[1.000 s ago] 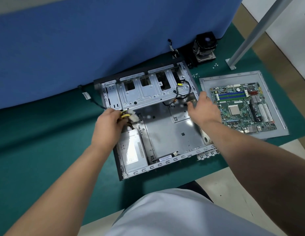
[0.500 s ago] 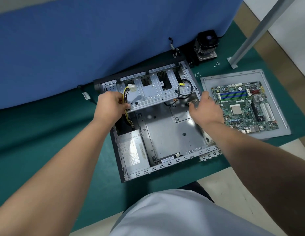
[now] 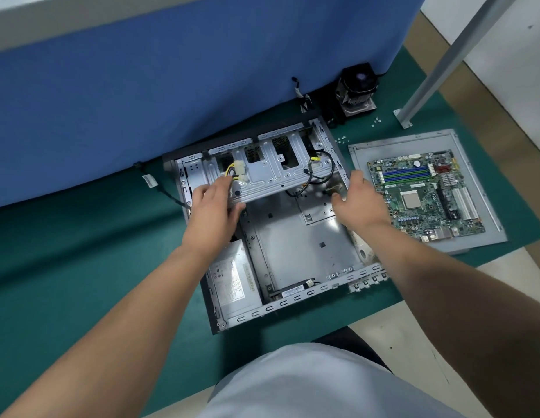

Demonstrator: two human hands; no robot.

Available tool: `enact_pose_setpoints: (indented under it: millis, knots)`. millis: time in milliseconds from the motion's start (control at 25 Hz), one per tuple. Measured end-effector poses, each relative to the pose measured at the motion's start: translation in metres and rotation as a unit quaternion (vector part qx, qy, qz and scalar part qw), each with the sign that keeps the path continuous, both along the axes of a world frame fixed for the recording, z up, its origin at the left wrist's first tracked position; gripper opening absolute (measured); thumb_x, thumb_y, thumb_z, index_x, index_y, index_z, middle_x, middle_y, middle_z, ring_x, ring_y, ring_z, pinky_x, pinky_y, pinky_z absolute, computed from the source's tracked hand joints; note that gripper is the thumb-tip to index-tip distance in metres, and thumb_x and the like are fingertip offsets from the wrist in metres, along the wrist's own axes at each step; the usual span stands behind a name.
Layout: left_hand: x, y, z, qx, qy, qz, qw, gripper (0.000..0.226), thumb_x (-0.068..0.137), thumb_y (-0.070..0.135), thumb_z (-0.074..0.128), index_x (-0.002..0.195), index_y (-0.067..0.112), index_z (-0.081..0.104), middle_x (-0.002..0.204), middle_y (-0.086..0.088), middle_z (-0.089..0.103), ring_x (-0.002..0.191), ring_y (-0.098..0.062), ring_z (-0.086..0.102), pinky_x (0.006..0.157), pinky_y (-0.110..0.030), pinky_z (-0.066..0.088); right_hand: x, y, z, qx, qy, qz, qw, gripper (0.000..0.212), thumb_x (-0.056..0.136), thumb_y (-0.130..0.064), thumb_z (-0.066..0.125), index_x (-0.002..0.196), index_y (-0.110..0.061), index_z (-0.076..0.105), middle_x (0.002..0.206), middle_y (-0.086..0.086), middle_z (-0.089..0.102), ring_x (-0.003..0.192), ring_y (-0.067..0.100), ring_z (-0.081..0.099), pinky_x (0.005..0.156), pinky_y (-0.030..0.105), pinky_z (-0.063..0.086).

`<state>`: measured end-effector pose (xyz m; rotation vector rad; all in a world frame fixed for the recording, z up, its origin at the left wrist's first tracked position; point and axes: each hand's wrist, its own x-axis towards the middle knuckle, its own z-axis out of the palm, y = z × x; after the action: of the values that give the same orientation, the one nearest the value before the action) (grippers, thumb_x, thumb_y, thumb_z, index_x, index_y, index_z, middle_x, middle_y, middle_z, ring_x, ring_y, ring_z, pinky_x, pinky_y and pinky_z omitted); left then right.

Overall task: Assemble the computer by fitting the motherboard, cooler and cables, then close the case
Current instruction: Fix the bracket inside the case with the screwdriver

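While lying open on the green mat [image 3: 81,267], case [image 3: 292,300] reached into from both sides. Left hand [image 3: 212,211] laid over drive cage [image 3: 262,173], fingers relaxed, gripping nothing, just beside yellow-wired connector [image 3: 237,173]. Right hand [image 3: 357,200] loosely spread at the cage's right end, holding nothing. Motherboard [image 3: 425,191] resting on side panel [image 3: 486,236], right of case. Cooler [image 3: 356,89] standing beyond, against blue partition [image 3: 172,101].

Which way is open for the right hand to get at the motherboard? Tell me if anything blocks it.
Probably yes, sideways. The right hand hovers at the case's right wall, and the motherboard lies uncovered on the grey panel just to its right, with nothing lying between them.
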<state>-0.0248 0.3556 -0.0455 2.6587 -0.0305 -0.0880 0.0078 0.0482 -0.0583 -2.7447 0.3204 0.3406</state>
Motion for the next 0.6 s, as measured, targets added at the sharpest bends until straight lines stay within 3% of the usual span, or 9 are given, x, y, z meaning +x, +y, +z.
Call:
enact_pose_setpoints:
  millis: [40, 120, 160, 240, 280, 320, 360, 480, 600]
  knots:
    - [-0.001, -0.002, -0.003, 0.058, 0.011, -0.017, 0.998, 0.067, 0.102, 0.036, 0.058, 0.158, 0.015, 0.029, 0.159, -0.006, 0.042, 0.147, -0.033, 0.025, 0.12, -0.043, 0.027, 0.0, -0.003, 0.003, 0.041, 0.013, 0.002, 0.999, 0.052, 0.095, -0.031, 0.058, 0.138, -0.012, 0.035, 0.132, 0.019, 0.055, 0.101, 0.041, 0.059, 0.083, 0.046, 0.051]
    - [0.001, -0.004, -0.01, 0.146, 0.021, -0.041, 0.988, 0.08, 0.104, 0.036, 0.052, 0.165, 0.014, 0.005, 0.172, -0.005, 0.012, 0.159, -0.027, 0.003, 0.128, -0.044, 0.008, -0.004, -0.01, 0.012, 0.141, 0.049, 0.004, 0.989, 0.074, 0.097, -0.031, 0.062, 0.157, -0.02, 0.021, 0.158, 0.012, 0.038, 0.135, 0.037, 0.048, 0.109, 0.046, 0.039]
    - [0.005, -0.005, -0.013, 0.167, 0.019, -0.045, 0.985, 0.08, 0.104, 0.032, 0.049, 0.165, 0.013, -0.001, 0.173, -0.006, 0.004, 0.159, -0.025, -0.002, 0.129, -0.043, 0.004, -0.008, -0.015, 0.019, 0.176, 0.073, 0.006, 0.982, 0.081, 0.098, -0.032, 0.063, 0.161, -0.027, 0.012, 0.163, 0.007, 0.031, 0.141, 0.033, 0.043, 0.112, 0.044, 0.036]
    - [0.016, -0.005, -0.016, 0.198, 0.023, -0.051, 0.979, 0.079, 0.103, 0.022, 0.044, 0.164, 0.011, -0.005, 0.173, -0.006, -0.003, 0.159, -0.023, -0.007, 0.129, -0.043, 0.002, -0.023, -0.03, 0.028, 0.181, 0.138, 0.018, 0.974, 0.085, 0.1, -0.032, 0.061, 0.16, -0.04, 0.002, 0.162, 0.005, 0.034, 0.126, 0.03, 0.059, 0.097, 0.041, 0.048]
    - [0.021, -0.006, -0.017, 0.209, 0.027, -0.05, 0.976, 0.079, 0.102, 0.017, 0.043, 0.164, 0.01, -0.007, 0.173, -0.007, -0.004, 0.159, -0.024, -0.008, 0.129, -0.044, 0.002, -0.034, -0.038, 0.031, 0.169, 0.175, 0.02, 0.97, 0.083, 0.1, -0.03, 0.06, 0.157, -0.046, 0.002, 0.154, 0.005, 0.044, 0.1, 0.025, 0.071, 0.08, 0.04, 0.055]
    - [0.025, -0.007, -0.018, 0.216, 0.03, -0.046, 0.975, 0.08, 0.1, 0.014, 0.041, 0.163, 0.009, -0.007, 0.173, -0.008, -0.005, 0.159, -0.024, -0.009, 0.129, -0.044, 0.002, -0.044, -0.043, 0.034, 0.155, 0.214, 0.017, 0.964, 0.08, 0.1, -0.027, 0.059, 0.153, -0.05, 0.004, 0.14, 0.004, 0.054, 0.072, 0.019, 0.07, 0.061, 0.036, 0.055]
    - [0.028, -0.009, -0.018, 0.222, 0.031, -0.042, 0.974, 0.08, 0.098, 0.012, 0.04, 0.163, 0.008, -0.007, 0.173, -0.009, -0.003, 0.159, -0.026, -0.008, 0.129, -0.045, 0.002, -0.053, -0.047, 0.036, 0.139, 0.249, 0.013, 0.958, 0.077, 0.099, -0.023, 0.056, 0.15, -0.049, 0.006, 0.124, 0.007, 0.063, 0.056, 0.016, 0.061, 0.05, 0.032, 0.05]
    - [0.03, -0.012, -0.019, 0.235, 0.033, -0.039, 0.971, 0.075, 0.097, 0.009, 0.031, 0.162, 0.006, -0.004, 0.172, -0.011, 0.005, 0.159, -0.028, -0.001, 0.128, -0.047, 0.004, -0.06, -0.045, 0.041, 0.077, 0.289, 0.032, 0.954, 0.074, 0.095, -0.007, 0.048, 0.15, -0.031, 0.005, 0.084, 0.004, 0.056, 0.055, 0.018, 0.055, 0.044, 0.028, 0.04]
    - [0.031, -0.01, -0.018, 0.257, 0.047, -0.048, 0.964, 0.072, 0.097, 0.007, 0.027, 0.162, 0.004, -0.005, 0.171, -0.014, 0.006, 0.159, -0.03, 0.0, 0.128, -0.048, 0.007, -0.054, -0.039, 0.046, 0.056, 0.287, 0.054, 0.955, 0.075, 0.094, 0.001, 0.045, 0.151, -0.022, 0.002, 0.083, 0.004, 0.052, 0.061, 0.019, 0.057, 0.045, 0.027, 0.04]
